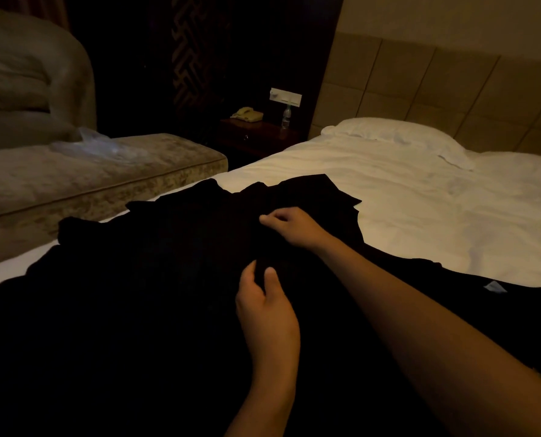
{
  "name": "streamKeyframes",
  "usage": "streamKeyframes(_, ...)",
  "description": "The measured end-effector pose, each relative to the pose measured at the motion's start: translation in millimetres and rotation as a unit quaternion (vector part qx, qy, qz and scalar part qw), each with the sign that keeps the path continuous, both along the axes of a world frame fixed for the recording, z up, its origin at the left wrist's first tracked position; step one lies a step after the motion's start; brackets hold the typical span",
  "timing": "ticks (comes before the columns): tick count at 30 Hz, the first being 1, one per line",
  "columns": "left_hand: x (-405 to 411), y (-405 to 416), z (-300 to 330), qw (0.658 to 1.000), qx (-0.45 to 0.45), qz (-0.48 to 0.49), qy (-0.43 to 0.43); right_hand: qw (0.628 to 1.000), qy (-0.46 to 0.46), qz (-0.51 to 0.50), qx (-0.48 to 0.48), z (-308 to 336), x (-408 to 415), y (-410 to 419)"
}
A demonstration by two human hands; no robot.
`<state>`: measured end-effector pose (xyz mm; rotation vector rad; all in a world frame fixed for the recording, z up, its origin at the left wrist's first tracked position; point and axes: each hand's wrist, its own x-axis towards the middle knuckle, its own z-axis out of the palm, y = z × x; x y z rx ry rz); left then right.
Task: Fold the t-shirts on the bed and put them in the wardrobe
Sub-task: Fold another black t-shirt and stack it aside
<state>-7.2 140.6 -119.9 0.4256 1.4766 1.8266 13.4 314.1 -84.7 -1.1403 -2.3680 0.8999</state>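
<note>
T-shirts (168, 263): black heap on the white bed (420, 200), spread under both hands.
Left hand (264, 305): pinches a fold of cloth.
Right hand (294, 227): just beyond, fingers curled, gripping the fabric.

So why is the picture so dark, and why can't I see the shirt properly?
Head view: dim, warm room light; the black t-shirts merge into one dark mass, folds lost. The white bed sheet and pillow show clearly; edges bend from the wide lens.

t-shirts (168, 263) on bed (420, 190) | pillow (395, 134) behind | nightstand (256, 134) left of bed
</note>
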Motion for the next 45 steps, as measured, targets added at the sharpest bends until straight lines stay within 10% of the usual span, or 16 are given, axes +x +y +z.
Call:
streamKeyframes(10,10.5,-10.3,12.7,0.996,0.082,-0.021,-0.021,0.973,0.215,-0.061,0.061,30.6,19.7,-7.2)
streamKeyframes(24,80.1,-34.1,10.1,0.9,0.194,-0.184,0.345,0.901,0.391,-0.179,0.061,45.3,187.8,-63.9)
streamKeyframes(30,92.1,-34.1,-12.3,0.762,0.195,-0.298,0.541,0.92,0.339,-0.196,0.032,15.6,268.9,-81.1)
streamKeyframes(37,78.3,-18.8,-19.4,0.791,0.075,-0.178,0.581,0.963,0.139,-0.228,0.017,3.7,285.6,-55.2)
streamKeyframes(45,71.2,-11.6,-24.9,0.691,-0.005,-0.28,0.666,0.966,-0.096,-0.238,0.011,-26.9,215.7,-4.3)
